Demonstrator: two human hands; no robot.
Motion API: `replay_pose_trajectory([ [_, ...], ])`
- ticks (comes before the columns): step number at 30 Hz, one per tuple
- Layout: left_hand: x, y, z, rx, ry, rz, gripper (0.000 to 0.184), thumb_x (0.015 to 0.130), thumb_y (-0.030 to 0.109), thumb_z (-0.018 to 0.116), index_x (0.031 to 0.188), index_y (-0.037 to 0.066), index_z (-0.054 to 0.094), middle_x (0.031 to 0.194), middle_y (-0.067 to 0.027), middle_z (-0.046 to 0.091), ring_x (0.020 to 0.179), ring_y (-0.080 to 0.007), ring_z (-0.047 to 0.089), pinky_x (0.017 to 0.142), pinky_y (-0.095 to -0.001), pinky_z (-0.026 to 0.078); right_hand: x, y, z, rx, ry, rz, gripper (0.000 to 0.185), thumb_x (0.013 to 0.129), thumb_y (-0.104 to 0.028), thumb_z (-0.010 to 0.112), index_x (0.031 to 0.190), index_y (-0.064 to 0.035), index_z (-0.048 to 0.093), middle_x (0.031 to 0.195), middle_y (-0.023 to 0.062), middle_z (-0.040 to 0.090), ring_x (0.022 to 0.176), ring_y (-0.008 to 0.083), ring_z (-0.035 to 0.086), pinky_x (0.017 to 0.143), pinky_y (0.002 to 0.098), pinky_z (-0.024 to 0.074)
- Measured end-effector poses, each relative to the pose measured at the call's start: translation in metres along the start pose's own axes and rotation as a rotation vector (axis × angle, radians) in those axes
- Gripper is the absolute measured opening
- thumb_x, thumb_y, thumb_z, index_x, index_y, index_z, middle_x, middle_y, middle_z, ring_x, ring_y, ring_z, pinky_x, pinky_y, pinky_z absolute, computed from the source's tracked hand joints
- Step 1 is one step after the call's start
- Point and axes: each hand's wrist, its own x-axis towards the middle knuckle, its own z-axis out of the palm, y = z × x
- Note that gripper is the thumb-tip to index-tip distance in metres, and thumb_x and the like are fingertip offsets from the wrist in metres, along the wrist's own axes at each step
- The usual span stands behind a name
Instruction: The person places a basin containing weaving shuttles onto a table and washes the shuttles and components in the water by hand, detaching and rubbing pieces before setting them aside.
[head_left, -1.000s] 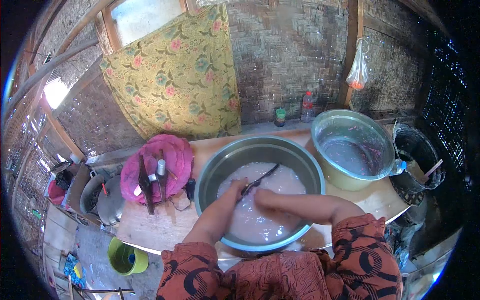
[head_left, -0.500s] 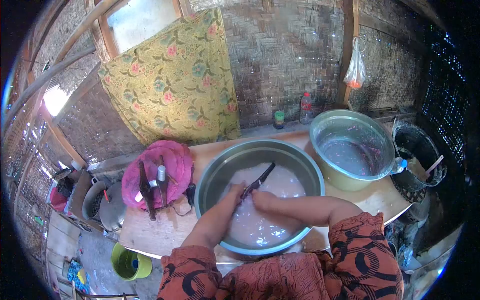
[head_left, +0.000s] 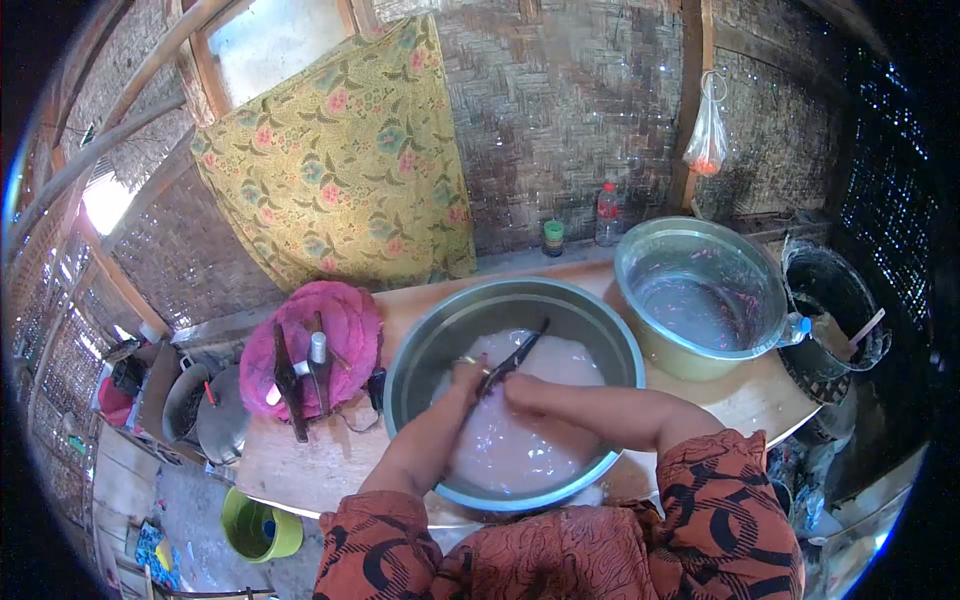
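Observation:
A large grey-green basin (head_left: 405, 430) holds cloudy pinkish liquid (head_left: 535, 440). Inside it, a long dark, narrow object (head_left: 515, 357) slants up to the right between my hands. My left hand (head_left: 468, 376) is closed round its lower part, with a ring visible on a finger. Close by on the right, my right hand (head_left: 520, 392) is against the same dark object, its fingers hidden by the object and the liquid.
Pink stacked material (head_left: 350, 310) with dark tools (head_left: 290, 385) lies left on the wooden table (head_left: 270, 465). Right of the basin stand a second basin (head_left: 690, 365) and a black bucket (head_left: 870, 350). A bottle (head_left: 607, 215) and green-lidded jar (head_left: 553, 238) stand behind.
My left hand has risen slightly, showing more of its fingers above the liquid. The dark object has shifted slightly between my hands, and the whole view has moved a little.

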Motion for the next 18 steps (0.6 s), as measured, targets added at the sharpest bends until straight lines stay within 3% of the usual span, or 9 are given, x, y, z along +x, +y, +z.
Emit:
replay_pose_trajectory([
  [1,0.003,-0.003,0.001,0.09,0.006,0.131,0.028,0.081,0.027,0.063,0.086,0.001,0.054,0.078,-0.0105,0.056,0.06,-0.019,0.053,0.047,-0.0375,0.043,0.002,-0.002,-0.004,0.003,0.005,0.001,0.014,0.079,-0.01,0.049,0.083,0.0014,0.057,0.065,0.0108,0.057,0.061,0.0254,0.057,0.055,0.0383,0.0449],
  [3,0.034,-0.02,0.003,-0.08,-0.013,0.06,0.032,0.083,0.028,0.059,0.093,-0.001,0.052,0.077,-0.0133,0.057,0.058,-0.0227,0.055,0.047,-0.0395,0.046,0.013,-0.002,-0.012,0.383,-0.428,0.197,0.009,0.076,-0.007,0.051,0.081,-0.0013,0.055,0.06,0.0091,0.053,0.055,0.0226,0.054,0.048,0.0369,0.0432],
  [5,0.029,-0.005,-0.007,-0.099,-0.143,-0.127,0.037,0.086,0.031,0.052,0.101,-0.002,0.048,0.075,-0.0166,0.057,0.058,-0.0263,0.059,0.049,-0.0426,0.051,0.06,0.064,0.051,0.369,-0.184,0.117,0.007,0.075,-0.006,0.051,0.08,-0.0025,0.054,0.059,0.0076,0.052,0.052,0.0203,0.053,0.045,0.0347,0.0415],
  [7,0.058,-0.031,-0.008,-0.124,-0.223,-0.074,0.034,0.086,0.032,0.05,0.095,-0.001,0.049,0.074,-0.0165,0.057,0.056,-0.0263,0.058,0.048,-0.0419,0.05,0.05,0.05,0.034,-0.217,-0.188,-0.09,0.008,0.076,-0.007,0.052,0.083,-0.005,0.053,0.058,0.0038,0.048,0.047,0.0146,0.047,0.038,0.03,0.0366],
  [10,0.032,0.018,-0.006,-0.317,-0.335,-0.221,0.032,0.085,0.035,0.055,0.089,0.004,0.053,0.074,-0.0109,0.056,0.062,-0.023,0.055,0.05,-0.0408,0.046,0.023,0.014,-0.012,0.374,-0.495,-0.007,0.012,0.077,-0.012,0.053,0.087,-0.0058,0.054,0.061,0.0045,0.048,0.053,0.0156,0.049,0.044,0.032,0.0403],
  [12,0.021,0.051,-0.019,-0.414,-0.519,-0.258,0.033,0.083,0.037,0.06,0.091,0.005,0.053,0.077,-0.0092,0.056,0.067,-0.0224,0.056,0.054,-0.0381,0.048,0.02,-0.002,-0.047,0.127,-0.209,-0.234,0.014,0.078,-0.015,0.053,0.088,-0.0058,0.055,0.064,0.0053,0.051,0.056,0.0157,0.052,0.05,0.034,0.0441],
  [14,-0.019,0.093,-0.02,-0.542,-0.507,-0.215,0.037,0.079,0.036,0.066,0.095,0.006,0.052,0.08,-0.0088,0.056,0.068,-0.0215,0.057,0.053,-0.0352,0.049,-0.006,-0.031,-0.098,0.158,-0.324,0.151,0.016,0.08,-0.015,0.05,0.089,-0.0033,0.057,0.069,0.006,0.057,0.059,0.0163,0.055,0.055,0.0347,0.046],
  [16,-0.027,0.102,-0.027,-0.29,-0.325,0.172,0.036,0.079,0.033,0.067,0.098,0.008,0.051,0.081,-0.0092,0.057,0.066,-0.0209,0.058,0.05,-0.0334,0.049,-0.004,-0.012,-0.11,0.088,-0.349,0.12,0.018,0.081,-0.015,0.049,0.091,-0.0025,0.058,0.07,0.0069,0.058,0.057,0.0171,0.055,0.054,0.0345,0.046],
  [18,-0.007,0.093,-0.035,-0.308,-0.327,0.177,0.033,0.08,0.031,0.067,0.098,0.007,0.054,0.08,-0.0079,0.058,0.064,-0.0189,0.058,0.05,-0.0331,0.049,-0.004,-0.004,-0.114,0.017,-0.372,0.089,0.02,0.082,-0.015,0.049,0.093,-0.0018,0.059,0.072,0.0077,0.06,0.055,0.0178,0.055,0.053,0.0344,0.046],
])
